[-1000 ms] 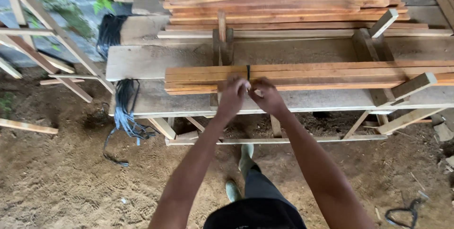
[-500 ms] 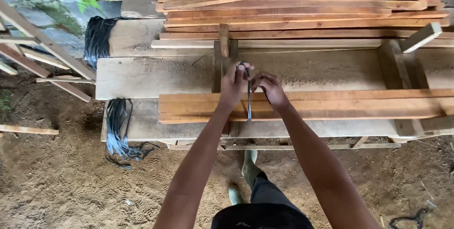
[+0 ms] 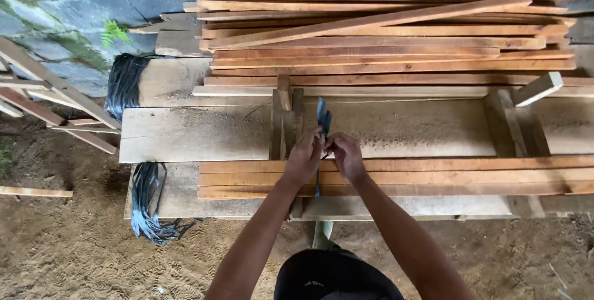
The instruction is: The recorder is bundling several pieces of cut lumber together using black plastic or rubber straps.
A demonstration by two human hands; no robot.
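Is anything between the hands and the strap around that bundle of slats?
Nothing visible. Both the left hand and the right hand already pinch the dark strap directly above the bundle of slats. The strap runs down over the bundle's front edge, and the upright wooden post stands just to its left, apart.

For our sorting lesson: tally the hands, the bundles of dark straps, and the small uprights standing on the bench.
Hands: 2, left and right
Strap bundles: 2
Uprights: 2
Total: 6
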